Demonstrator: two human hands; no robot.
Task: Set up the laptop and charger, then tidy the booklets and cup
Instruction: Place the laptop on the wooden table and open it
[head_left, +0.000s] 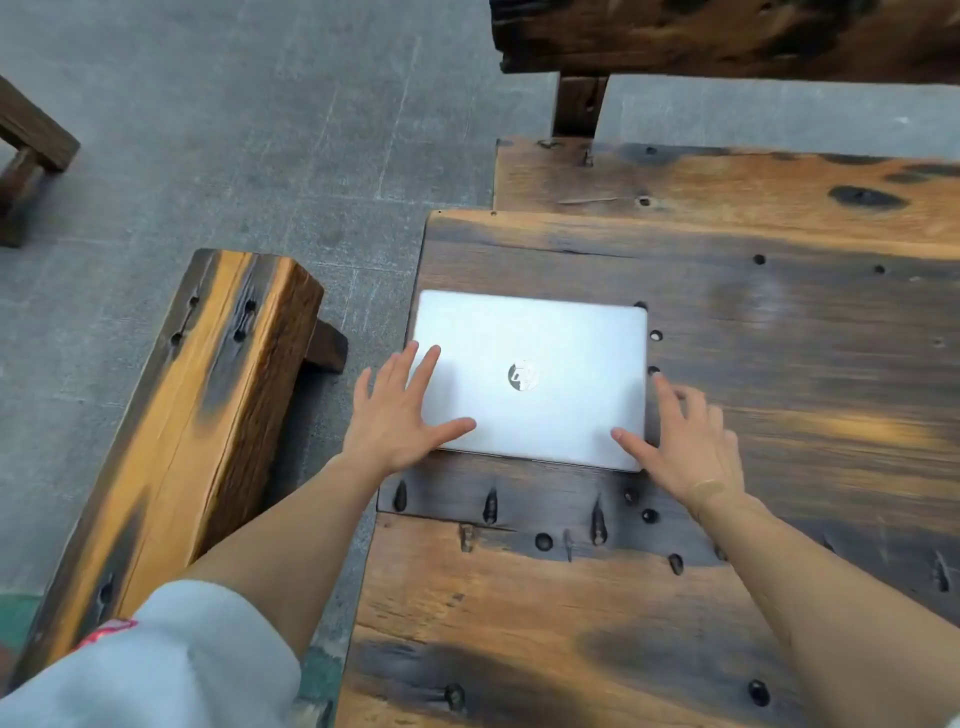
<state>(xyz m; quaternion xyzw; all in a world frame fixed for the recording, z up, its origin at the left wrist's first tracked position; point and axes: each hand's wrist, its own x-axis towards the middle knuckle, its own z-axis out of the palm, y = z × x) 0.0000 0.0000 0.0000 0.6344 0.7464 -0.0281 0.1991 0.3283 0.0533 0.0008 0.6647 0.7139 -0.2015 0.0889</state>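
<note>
Silver laptop (532, 376) shut at table (779, 338) edge — left hand (397, 413), right hand (685, 447) flat, grip wide

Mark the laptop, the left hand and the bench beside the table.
laptop (540, 338): head view, on the closed silver lid.
left hand (395, 421): head view, back of the hand.
bench (171, 431): head view, its top face, left of the table.

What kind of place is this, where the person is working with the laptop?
Probably an outdoor or semi-outdoor seating area, such as a courtyard or patio. The signs: a rough, weathered plank table with old bolt holes, a heavy timber bench beside it, and grey stone paving.
</note>
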